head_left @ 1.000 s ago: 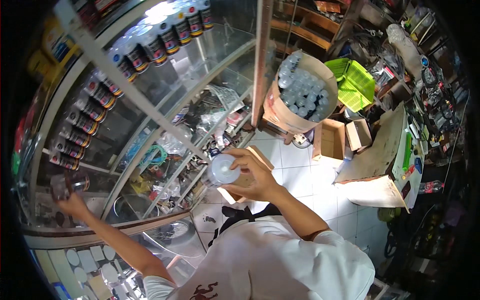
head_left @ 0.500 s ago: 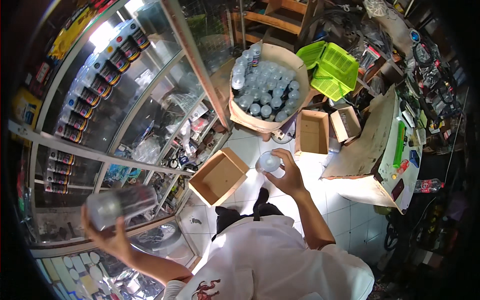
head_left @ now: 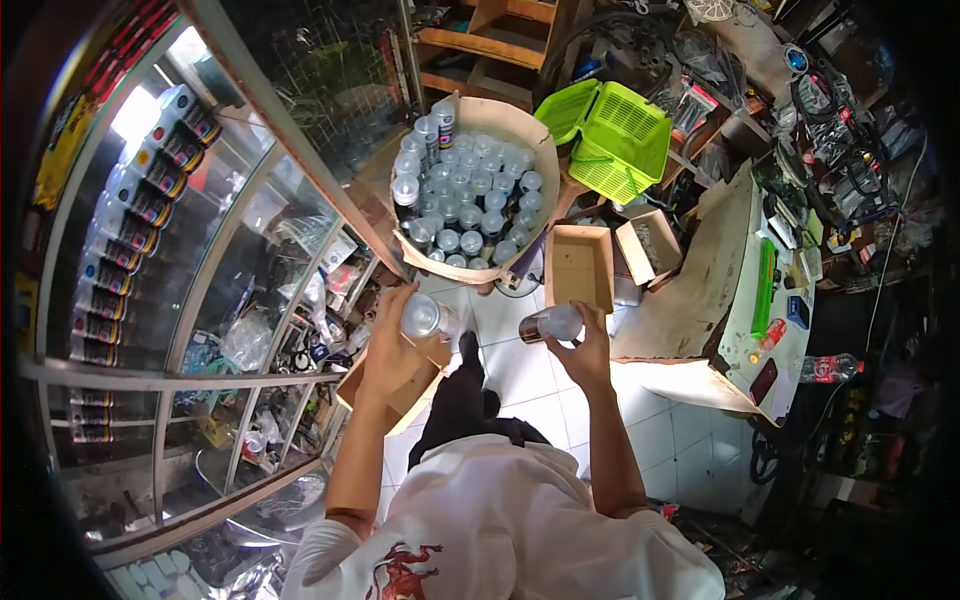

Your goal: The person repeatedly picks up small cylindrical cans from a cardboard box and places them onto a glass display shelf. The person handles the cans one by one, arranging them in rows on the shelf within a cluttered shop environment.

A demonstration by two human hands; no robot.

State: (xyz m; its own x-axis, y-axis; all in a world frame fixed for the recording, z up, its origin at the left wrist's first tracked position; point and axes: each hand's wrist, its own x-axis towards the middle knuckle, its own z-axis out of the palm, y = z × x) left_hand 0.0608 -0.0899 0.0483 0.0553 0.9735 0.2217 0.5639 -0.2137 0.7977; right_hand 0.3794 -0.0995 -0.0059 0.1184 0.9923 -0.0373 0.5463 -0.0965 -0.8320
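Head view: half a second ago the left hand was far out to the left by the glass display case, holding a can up, while the right held another near the round box. Now both hands have come in front of the body, side by side. The left hand [head_left: 398, 345] has its fingers wrapped around a spray can [head_left: 422, 315] seen cap-on, just above an open brown box [head_left: 395, 390] on the floor. The right hand [head_left: 585, 350] grips a second can [head_left: 550, 323], lying sideways, its dark end pointing left. By my judgement the two cans are being brought together over the floor boxes, close below the stock they match.

That stock is a big round cardboard tub [head_left: 478, 190], packed with upright cans showing pale silvery caps. Just right of it lies an empty brown carton [head_left: 580, 265], then a smaller one [head_left: 648, 245]. A bright green basket [head_left: 610, 135] sits behind. On the left, the glass display case [head_left: 200, 260] holds rows of cans [head_left: 150, 170] with dark bodies and red and white label bands, with clear bags below. A flattened cardboard sheet [head_left: 700, 280] leans at the right.
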